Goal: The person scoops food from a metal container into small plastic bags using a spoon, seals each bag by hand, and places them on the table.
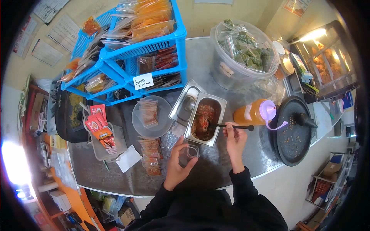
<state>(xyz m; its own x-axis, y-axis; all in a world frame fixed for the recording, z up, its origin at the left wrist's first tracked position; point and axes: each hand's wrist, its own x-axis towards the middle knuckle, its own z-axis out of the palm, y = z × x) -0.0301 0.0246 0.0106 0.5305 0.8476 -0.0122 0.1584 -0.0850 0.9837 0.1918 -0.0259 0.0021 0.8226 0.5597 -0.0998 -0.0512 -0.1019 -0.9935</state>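
My right hand (236, 144) pinches the dark handle of a spoon (241, 126). The spoon's bowl end dips into chunky red-brown sauce (205, 116) in a steel food pan (219, 102). Just below the pan's near left corner, my left hand (178, 163) curls its thumb and fingers around a small clear plastic bag (192, 151) with its mouth spread; I see no filling in it. Flat sachets of red-brown sauce (151, 156) lie on the table left of this hand. More sachets (148, 111) rest on a round clear lid (135, 121).
A steel lid (178, 111) leans beside the pan. To the right stand an orange squeeze bottle (250, 112) and a stone mortar (283, 144) with pestle (306, 120). Behind are blue baskets (181, 32) of sachets and a clear tub (227, 73) of wrapped leaves.
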